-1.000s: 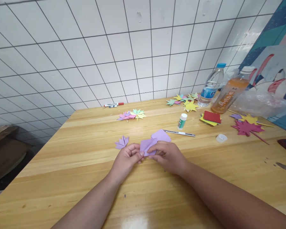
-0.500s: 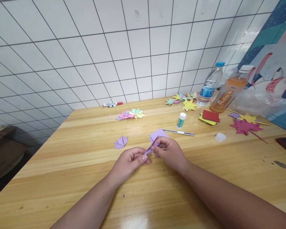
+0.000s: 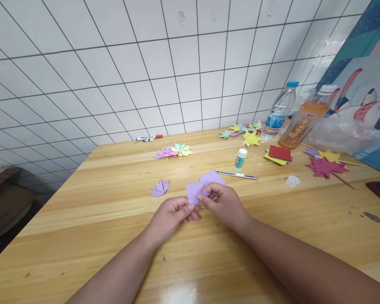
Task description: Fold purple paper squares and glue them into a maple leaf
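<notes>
A piece of purple paper (image 3: 194, 191) is held up between both hands, its left part showing as a flat, pale face. My left hand (image 3: 175, 212) pinches its lower corner between thumb and fingers. From the right, my right hand (image 3: 222, 203) grips the paper's edge with thumb and forefinger. More purple paper (image 3: 213, 177) shows just behind the right hand; whether it lies on the table or joins the held piece I cannot tell. To the left lies a folded purple paper piece (image 3: 160, 188) with several points.
Beyond the hands are a utility knife (image 3: 237, 175), a glue stick (image 3: 240, 159) and its white cap (image 3: 292, 181). Folded paper leaves (image 3: 181, 150) lie toward the wall. At right stand a water bottle (image 3: 276, 114) and an orange drink bottle (image 3: 303, 122), near red paper squares (image 3: 280, 153).
The held purple paper has turned from a narrow, edge-on strip to a broader face spreading left above my left hand. Both hands have stayed almost in place.
</notes>
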A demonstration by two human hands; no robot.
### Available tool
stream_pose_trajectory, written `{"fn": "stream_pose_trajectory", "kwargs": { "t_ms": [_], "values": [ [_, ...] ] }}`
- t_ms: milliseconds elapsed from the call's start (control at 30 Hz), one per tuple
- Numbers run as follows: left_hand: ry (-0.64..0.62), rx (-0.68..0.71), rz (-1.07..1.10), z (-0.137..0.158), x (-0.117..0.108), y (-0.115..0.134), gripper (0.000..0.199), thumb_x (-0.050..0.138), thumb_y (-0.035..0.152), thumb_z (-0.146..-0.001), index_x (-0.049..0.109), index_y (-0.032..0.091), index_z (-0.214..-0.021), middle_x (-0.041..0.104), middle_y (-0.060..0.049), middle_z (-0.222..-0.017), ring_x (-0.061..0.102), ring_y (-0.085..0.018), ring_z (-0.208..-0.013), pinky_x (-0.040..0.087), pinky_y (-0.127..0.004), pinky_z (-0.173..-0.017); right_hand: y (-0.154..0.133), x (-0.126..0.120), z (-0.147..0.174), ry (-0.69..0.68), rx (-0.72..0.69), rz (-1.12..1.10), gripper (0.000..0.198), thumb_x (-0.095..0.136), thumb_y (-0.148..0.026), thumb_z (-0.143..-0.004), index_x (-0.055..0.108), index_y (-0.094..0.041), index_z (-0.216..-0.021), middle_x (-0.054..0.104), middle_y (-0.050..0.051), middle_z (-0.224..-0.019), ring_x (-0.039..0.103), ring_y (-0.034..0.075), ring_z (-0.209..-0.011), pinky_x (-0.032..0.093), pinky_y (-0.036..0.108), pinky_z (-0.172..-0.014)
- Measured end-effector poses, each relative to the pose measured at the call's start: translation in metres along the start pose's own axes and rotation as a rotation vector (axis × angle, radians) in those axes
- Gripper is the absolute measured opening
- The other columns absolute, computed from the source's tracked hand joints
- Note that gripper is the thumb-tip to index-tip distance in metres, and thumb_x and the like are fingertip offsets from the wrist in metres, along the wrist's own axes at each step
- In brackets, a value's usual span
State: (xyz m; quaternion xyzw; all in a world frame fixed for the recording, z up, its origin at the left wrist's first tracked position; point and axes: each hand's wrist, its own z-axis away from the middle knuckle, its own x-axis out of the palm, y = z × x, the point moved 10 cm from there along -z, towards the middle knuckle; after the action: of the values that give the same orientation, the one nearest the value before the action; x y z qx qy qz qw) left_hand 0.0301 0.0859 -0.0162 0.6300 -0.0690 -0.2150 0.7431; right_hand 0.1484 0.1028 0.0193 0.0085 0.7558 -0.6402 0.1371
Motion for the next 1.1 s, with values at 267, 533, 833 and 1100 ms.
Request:
{"fn": "stream_pose_trajectory", "kwargs": {
  "t_ms": [267,533,833,1100],
  "values": [
    [0.009,0.038,0.164,-0.001,-0.005,0.005,0.032,0.054,0.045,-0.08,0.064,0.015,-0.08,0.07,-0.008,-0.076,0.061,-0.016,-0.068,0.043,-0.025,-0.06,0.004,-0.004,-0.002,0.019,0.025,-0.005,0.015,0.059,-0.03,-0.075,0.057,-0.017,-0.067,0.063,0.001,-0.066,0.057,0.012,-0.06,0.045,0.022,-0.057],
    [0.02,0.051,0.017,0.001,-0.001,0.006,0.029,0.06,0.041,-0.077,0.066,0.014,-0.085,0.069,-0.007,-0.074,0.059,-0.015,-0.066,0.042,-0.024,-0.06,0.0,0.002,0.001,-0.007,0.001,-0.037,0.013,0.059,-0.028,-0.074,0.058,-0.017,-0.069,0.064,0.001,-0.068,0.058,0.012,-0.061,0.045,0.021,-0.056],
    [0.142,0.041,0.065,0.0,-0.009,0.003,0.029,0.062,0.043,-0.074,0.065,0.014,-0.071,0.066,-0.005,-0.065,0.055,-0.013,-0.057,0.041,-0.022,-0.054,0.003,0.001,0.005,0.024,0.017,-0.145,0.057,0.067,-0.026,-0.068,0.043,-0.023,-0.119,0.062,0.0,-0.082,0.059,0.011,-0.064,0.047,0.022,-0.057],
    [0.161,0.104,0.014,0.0,-0.011,0.005,0.027,0.062,0.04,-0.074,0.067,0.013,-0.073,0.061,-0.003,-0.065,0.05,-0.012,-0.059,0.039,-0.023,-0.056,0.019,0.024,0.005,-0.172,0.216,-0.259,0.023,0.068,-0.033,-0.067,0.064,-0.016,-0.081,0.066,0.003,-0.074,0.063,0.014,-0.069,0.048,0.023,-0.058]
  ]
}}
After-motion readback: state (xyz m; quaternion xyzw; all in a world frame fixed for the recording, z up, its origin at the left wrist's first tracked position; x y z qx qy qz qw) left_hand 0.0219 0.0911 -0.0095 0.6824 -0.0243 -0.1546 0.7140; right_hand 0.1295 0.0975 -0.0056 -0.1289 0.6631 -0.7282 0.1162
